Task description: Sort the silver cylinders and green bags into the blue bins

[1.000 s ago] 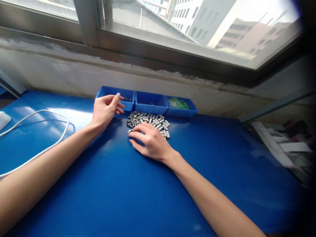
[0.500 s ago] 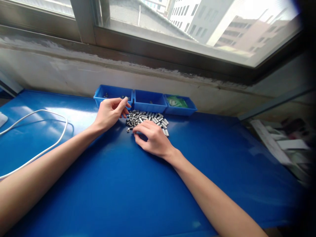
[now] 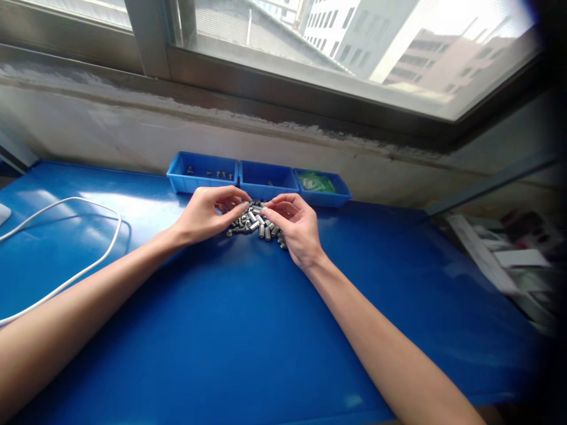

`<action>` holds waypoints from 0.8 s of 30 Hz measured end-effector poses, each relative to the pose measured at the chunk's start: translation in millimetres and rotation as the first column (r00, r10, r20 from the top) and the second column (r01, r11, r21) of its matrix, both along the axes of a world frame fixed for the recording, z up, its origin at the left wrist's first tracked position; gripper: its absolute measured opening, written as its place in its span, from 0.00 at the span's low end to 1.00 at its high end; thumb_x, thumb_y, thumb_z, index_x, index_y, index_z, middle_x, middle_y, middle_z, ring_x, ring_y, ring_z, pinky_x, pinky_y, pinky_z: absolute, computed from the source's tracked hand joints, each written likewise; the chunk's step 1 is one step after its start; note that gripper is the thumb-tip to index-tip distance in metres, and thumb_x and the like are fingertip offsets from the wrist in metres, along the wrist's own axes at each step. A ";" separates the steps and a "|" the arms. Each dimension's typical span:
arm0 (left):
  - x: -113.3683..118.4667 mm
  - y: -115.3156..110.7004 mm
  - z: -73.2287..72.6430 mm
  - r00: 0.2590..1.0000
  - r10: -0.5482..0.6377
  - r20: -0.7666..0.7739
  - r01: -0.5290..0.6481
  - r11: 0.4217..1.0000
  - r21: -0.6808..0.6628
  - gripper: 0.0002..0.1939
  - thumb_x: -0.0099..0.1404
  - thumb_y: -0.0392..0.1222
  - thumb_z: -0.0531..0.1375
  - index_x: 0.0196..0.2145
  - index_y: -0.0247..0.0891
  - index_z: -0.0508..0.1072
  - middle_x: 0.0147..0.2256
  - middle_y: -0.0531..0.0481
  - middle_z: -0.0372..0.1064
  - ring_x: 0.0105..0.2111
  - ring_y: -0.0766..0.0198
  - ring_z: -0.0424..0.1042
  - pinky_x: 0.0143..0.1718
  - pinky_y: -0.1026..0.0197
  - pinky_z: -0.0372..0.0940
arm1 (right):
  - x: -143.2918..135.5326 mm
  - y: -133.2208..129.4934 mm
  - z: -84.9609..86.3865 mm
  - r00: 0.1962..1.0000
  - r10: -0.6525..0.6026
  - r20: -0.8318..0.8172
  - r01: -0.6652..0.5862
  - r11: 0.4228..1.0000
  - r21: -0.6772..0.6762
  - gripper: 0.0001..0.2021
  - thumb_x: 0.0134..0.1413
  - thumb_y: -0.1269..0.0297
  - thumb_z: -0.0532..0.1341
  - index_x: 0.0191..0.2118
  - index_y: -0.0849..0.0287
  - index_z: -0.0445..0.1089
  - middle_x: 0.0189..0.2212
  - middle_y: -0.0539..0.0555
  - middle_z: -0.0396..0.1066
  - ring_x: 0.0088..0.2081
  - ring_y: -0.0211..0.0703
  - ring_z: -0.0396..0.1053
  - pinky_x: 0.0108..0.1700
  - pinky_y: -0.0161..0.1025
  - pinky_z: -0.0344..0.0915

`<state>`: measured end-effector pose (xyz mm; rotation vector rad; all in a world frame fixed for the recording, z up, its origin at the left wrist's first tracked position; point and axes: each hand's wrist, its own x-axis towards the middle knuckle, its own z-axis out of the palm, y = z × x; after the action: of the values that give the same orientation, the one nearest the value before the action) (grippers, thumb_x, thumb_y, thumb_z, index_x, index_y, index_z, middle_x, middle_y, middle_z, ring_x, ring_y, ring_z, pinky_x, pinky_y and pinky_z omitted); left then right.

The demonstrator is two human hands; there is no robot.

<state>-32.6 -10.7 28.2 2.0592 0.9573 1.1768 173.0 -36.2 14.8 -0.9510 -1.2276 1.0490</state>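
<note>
A pile of small silvery metal cylinders [image 3: 261, 229] lies on the blue table, just in front of the bins. My left hand [image 3: 210, 213] reaches over the pile's left side, its thumb and fingers closed together near the pieces; what they hold is too small to make out. Over the right side, my right hand [image 3: 296, 224] has its thumb and fingertips pinched at the pile, and any piece between them is hidden. The two hands' fingertips are a short distance apart. One small round piece [image 3: 229, 233] sits at the pile's left front edge.
Behind the pile stand three joined blue bins: the left bin [image 3: 195, 182] holds several small parts, the middle bin [image 3: 261, 190] a small piece, the right bin [image 3: 330, 198] green bags. A white cable [image 3: 119, 221] curves across the left of the table [image 3: 248, 354]. Papers [image 3: 522, 258] lie far right.
My left hand has come down and right from the left bin to the pile. My right hand has moved right and slightly back, turning, and the pieces have been shifted.
</note>
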 end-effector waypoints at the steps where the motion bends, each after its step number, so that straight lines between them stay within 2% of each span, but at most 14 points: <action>1: 0.3 -0.2 -0.6 1.000 -0.012 -0.020 0.013 0.999 0.041 0.13 0.66 0.46 0.65 0.41 0.33 0.81 0.32 0.47 0.79 0.29 0.65 0.75 0.30 0.67 0.68 | -0.4 -0.4 0.4 1.000 0.001 0.000 -0.001 1.000 -0.005 0.19 0.44 0.57 0.78 0.38 0.55 0.72 0.35 0.50 0.80 0.40 0.42 0.78 0.49 0.42 0.75; 5: 1.6 0.1 -4.1 0.997 -0.043 -0.065 0.054 0.983 0.173 0.10 0.66 0.41 0.66 0.42 0.34 0.81 0.33 0.48 0.80 0.29 0.67 0.75 0.31 0.68 0.68 | -1.9 -2.5 2.7 0.999 0.024 0.022 -0.024 0.999 -0.023 0.21 0.43 0.54 0.78 0.39 0.55 0.72 0.35 0.50 0.80 0.40 0.43 0.79 0.48 0.42 0.75; 11: 2.7 0.9 -7.0 0.994 -0.040 -0.105 0.068 0.956 0.284 0.06 0.67 0.38 0.65 0.40 0.36 0.81 0.32 0.50 0.79 0.28 0.69 0.74 0.31 0.69 0.68 | -3.7 -3.6 2.6 0.996 0.080 0.043 -0.078 0.996 -0.054 0.22 0.42 0.55 0.78 0.42 0.54 0.73 0.35 0.50 0.80 0.40 0.43 0.79 0.47 0.41 0.75; 17: 1.2 2.4 -8.2 0.991 -0.028 -0.129 0.070 0.939 0.336 0.06 0.68 0.39 0.65 0.41 0.37 0.81 0.31 0.50 0.78 0.27 0.69 0.74 0.31 0.69 0.68 | -3.5 -3.2 3.3 0.994 0.102 0.051 -0.099 0.994 -0.052 0.22 0.44 0.58 0.77 0.45 0.53 0.73 0.35 0.49 0.80 0.40 0.42 0.79 0.46 0.39 0.75; 24: -0.4 0.9 -5.3 0.988 0.013 -0.156 0.044 0.934 0.356 0.07 0.68 0.43 0.65 0.36 0.37 0.82 0.29 0.51 0.79 0.25 0.68 0.74 0.29 0.67 0.67 | -3.6 -3.1 1.2 0.987 0.100 0.126 -0.096 0.995 -0.037 0.19 0.50 0.54 0.74 0.45 0.54 0.72 0.35 0.50 0.80 0.39 0.43 0.79 0.46 0.41 0.76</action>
<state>-33.0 -9.8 22.9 2.4739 0.8414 1.2727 169.4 -39.2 16.0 -1.0028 -1.3788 1.1001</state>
